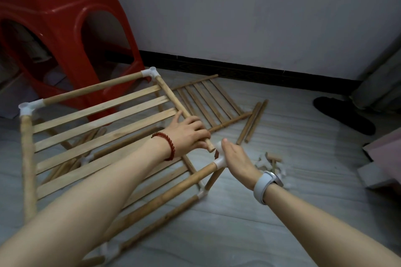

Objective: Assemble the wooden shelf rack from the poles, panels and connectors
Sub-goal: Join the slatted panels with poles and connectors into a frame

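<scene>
Two hands at work, centre of frame, on a part-built rack frame (104, 123) lying tilted on the floor (282, 201).

- Left hand (186, 134): fingers curled round the free end of a pole (173, 97), near its bare tip. Pole's far end sits in a white corner connector (149, 72), upper-mid frame.
- Right hand (236, 158): fingers fairly straight, palm side against a white connector (220, 161) capping a lower pole (173, 191); thumb up near the bare pole tip. Whether it grips or only steadies: can't tell.
- Slat panel (97, 119): seated betw. the frame poles, left-centre.
- Spare panel (208, 102): flat on floor, mid frame, near the wall.
- Two loose poles (252, 121): side by side, right of spare panel.
- Loose white connectors (264, 163) plus a small wooden mallet (273, 158): just right of right hand.
- Red stool (54, 34): upper left, behind frame.

Handling, est.: poles light, stiff, smooth, likely to slip if held loosely, so grip close to the end being seated, as left hand does. Slats thin, prob. snap or pop out if frame is twisted; lift by poles, not slats. Connectors look like hard plastic, friction fit; brace from behind the socket while pushing the pole in. Open corner leaves frame wobbly; support both sides.
</scene>
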